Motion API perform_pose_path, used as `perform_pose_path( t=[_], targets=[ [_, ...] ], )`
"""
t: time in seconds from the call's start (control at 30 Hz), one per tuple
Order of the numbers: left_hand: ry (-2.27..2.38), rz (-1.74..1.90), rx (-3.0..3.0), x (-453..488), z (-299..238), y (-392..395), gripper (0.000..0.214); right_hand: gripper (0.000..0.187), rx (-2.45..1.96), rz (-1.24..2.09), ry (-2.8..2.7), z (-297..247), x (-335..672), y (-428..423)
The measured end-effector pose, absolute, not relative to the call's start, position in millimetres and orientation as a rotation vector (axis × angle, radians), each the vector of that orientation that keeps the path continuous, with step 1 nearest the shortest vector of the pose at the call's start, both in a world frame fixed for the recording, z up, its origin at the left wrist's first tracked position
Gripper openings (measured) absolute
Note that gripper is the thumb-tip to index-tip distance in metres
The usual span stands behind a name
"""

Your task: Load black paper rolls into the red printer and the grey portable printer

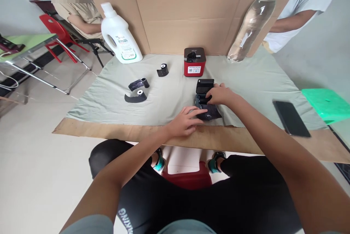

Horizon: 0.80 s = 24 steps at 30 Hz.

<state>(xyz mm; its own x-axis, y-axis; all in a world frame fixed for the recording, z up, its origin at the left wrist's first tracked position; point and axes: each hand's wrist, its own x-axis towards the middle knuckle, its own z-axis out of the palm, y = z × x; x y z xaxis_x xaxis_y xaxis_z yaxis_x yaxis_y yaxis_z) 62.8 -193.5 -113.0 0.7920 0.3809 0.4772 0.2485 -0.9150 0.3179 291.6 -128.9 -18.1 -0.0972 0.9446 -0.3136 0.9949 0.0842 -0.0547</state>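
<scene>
- where does the small dark machine sit?
- right in front of you, near the front edge of the grey-green cloth. its lid stands up at the back, and a shiny black film lies against its near side.
- and the left hand?
- your left hand is palm down with its fingers spread, the index finger reaching over the film. the heel of it is over the bare brown edge of the tabletop.
- the right hand?
- you have it at the right side of the machine, fingers bent down into the opened top, just beside the lid. whether they pinch anything in there, i can't tell; your own fingers hide it.
- what's around that?
- behind the machine, a red and black box with a white label on its front. off to your left, three black rolls with loose tails, two close together and one farther back. well to your right, a phone lying flat.
- and at the back?
- a white jug on your left and a clear bottle with a blue cap on your right, both leaning by the cardboard.
</scene>
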Motion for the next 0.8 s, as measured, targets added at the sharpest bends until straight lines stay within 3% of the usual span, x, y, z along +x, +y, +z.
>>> perform_pose_path(
  t=[0.3, 0.4, 0.5, 0.6, 0.8],
  targets=[
    [0.559, 0.992, 2.544, 60.2, -111.0, -194.4, 0.020, 0.032, 2.293, -0.364, 2.523, -12.2, 315.9, -170.5],
    [0.686, 1.162, 2.173, 57.8, -108.1, -200.8, 0.011, 0.024, 2.372, -0.629, 2.777, -15.4, 318.6, -211.7],
    [0.743, 1.165, 1.762, 53.2, -102.9, -212.3, 0.033, 0.024, 2.234, -1.022, 2.922, -29.0, 305.9, -244.3],
    [0.718, 0.974, 1.606, 48.6, -93.9, -224.0, 0.051, 0.024, 2.038, -1.185, 3.067, -47.3, 288.6, -255.8],
    [1.003, 0.960, 1.811, 45.9, -77.3, -230.0, 0.039, 0.022, 1.861, -1.299, 3.263, -64.0, 272.6, -254.4]
  ],
)
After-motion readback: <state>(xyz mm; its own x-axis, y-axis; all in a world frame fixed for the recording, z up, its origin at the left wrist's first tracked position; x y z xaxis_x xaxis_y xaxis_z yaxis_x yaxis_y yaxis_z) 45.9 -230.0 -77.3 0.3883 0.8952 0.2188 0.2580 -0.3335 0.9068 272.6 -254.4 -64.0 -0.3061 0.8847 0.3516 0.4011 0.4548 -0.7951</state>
